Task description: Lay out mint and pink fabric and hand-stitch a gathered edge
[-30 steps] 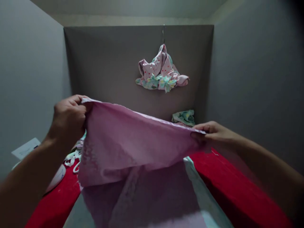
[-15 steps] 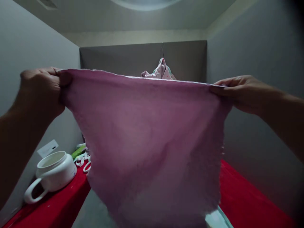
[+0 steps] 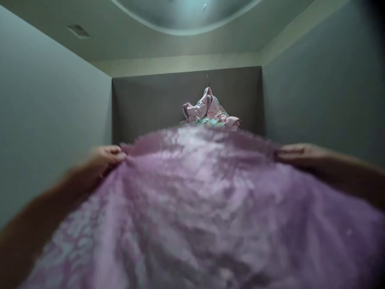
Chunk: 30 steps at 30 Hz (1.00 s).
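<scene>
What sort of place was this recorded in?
Probably a partitioned indoor booth: grey panels stand on three sides, a ceiling shows above them, and a dotted fabric piece hangs at the back one.

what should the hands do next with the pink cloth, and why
Perhaps lower the left hand and right hand together: both pinch the pink cloth well apart, and it bulges up between them, rippled, covering the bottom of the hanging garment.

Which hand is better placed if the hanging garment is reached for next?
Probably the right hand: it appears nearer the hanging garment sideways than the left hand. Both hold the pink-purple cloth, so either would need to release it; depth is unclear.
</scene>
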### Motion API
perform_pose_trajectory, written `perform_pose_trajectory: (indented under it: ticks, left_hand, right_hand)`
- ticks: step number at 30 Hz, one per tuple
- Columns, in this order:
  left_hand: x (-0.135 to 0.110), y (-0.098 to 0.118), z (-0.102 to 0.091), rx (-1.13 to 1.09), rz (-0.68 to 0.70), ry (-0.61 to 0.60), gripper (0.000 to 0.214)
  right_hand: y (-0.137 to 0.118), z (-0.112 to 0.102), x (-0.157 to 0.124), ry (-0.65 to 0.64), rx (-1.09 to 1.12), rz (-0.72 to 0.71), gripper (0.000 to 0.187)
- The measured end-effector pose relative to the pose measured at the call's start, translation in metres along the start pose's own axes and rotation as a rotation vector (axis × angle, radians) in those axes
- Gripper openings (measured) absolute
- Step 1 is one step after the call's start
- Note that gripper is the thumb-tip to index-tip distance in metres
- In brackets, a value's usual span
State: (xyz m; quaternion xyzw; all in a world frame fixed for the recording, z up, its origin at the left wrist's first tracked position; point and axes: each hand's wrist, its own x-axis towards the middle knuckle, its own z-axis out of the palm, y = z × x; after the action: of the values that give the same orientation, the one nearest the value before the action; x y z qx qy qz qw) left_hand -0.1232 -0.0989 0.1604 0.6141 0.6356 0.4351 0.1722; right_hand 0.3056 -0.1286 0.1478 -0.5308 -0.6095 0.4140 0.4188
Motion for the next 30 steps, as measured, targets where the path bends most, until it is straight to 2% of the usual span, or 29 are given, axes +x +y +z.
perform_pose_trajectory:
  ticks: [2, 5, 7, 10, 12, 15, 21, 24, 27, 30]
  left_hand:
    - [0.002, -0.039, 0.043, 0.166, -0.04, -0.086, 0.015]
    - [-0.004, -0.096, 0.097, 0.403, -0.052, -0.069, 0.013]
    - [-0.013, -0.122, 0.119, 0.526, -0.05, -0.044, 0.015]
    - [-0.026, -0.137, 0.134, 0.681, -0.013, -0.032, 0.017]
    - [-0.03, -0.138, 0.137, 0.748, 0.005, -0.052, 0.018]
    - [-0.03, -0.137, 0.137, 0.809, -0.014, -0.105, 0.021]
    - [-0.024, -0.139, 0.14, 0.989, -0.014, -0.161, 0.023]
    - [-0.027, -0.132, 0.138, 1.021, 0.014, -0.162, 0.022]
    - [-0.028, -0.125, 0.134, 1.05, 0.017, -0.138, 0.021]
    - [-0.026, -0.125, 0.13, 1.025, -0.028, -0.103, 0.029]
  right_hand:
    - [0.046, 0.024, 0.014, -0.091, -0.025, 0.094, 0.032]
    - [0.124, 0.058, 0.036, -0.093, -0.1, 0.18, 0.039]
    - [0.164, 0.072, 0.047, -0.07, -0.111, 0.193, 0.042]
    - [0.194, 0.078, 0.058, -0.044, -0.091, 0.187, 0.044]
    - [0.196, 0.075, 0.058, -0.092, -0.105, 0.159, 0.046]
    - [0.184, 0.066, 0.049, -0.278, -0.253, 0.102, 0.05]
    - [0.157, 0.045, 0.031, -0.556, -0.339, 0.248, 0.033]
    - [0.148, 0.044, 0.024, -0.573, -0.459, 0.264, 0.032]
    - [0.141, 0.049, 0.018, -0.521, -0.69, 0.233, 0.026]
    - [0.139, 0.053, 0.017, -0.48, -0.728, 0.207, 0.018]
